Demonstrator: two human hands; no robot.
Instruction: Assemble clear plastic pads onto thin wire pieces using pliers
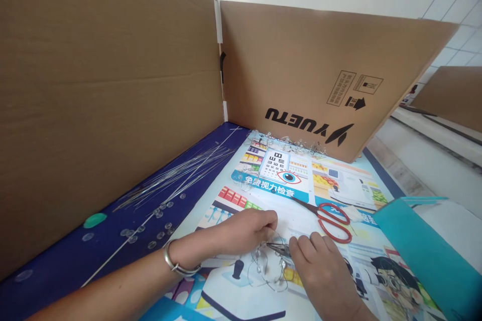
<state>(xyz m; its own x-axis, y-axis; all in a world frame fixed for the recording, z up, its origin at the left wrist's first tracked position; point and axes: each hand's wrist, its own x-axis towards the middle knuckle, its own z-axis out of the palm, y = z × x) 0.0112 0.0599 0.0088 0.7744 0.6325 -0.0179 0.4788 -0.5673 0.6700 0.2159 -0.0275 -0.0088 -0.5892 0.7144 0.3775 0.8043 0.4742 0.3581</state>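
Observation:
My left hand (258, 230), with a silver bangle at the wrist, has its fingers pinched on a thin wire piece with clear beads (259, 261). Wrapped round the pliers is my right hand (316, 261). The dark jaws of the pliers (277, 248) point left and meet the wire close to my left fingertips. Loops of wire and beads hang below the jaws, over the printed sheet (222, 273). Just beyond my right hand lie red-handled scissors (327, 220), with the blades toward the upper left.
Cardboard panels (301, 70) stand at the left and back. Straight wires (176, 173), loose clear beads (160, 210) and a green piece (95, 220) lie on the blue surface at left. Beaded wire pieces (297, 144) line the back panel. A teal folder (425, 256) is at right.

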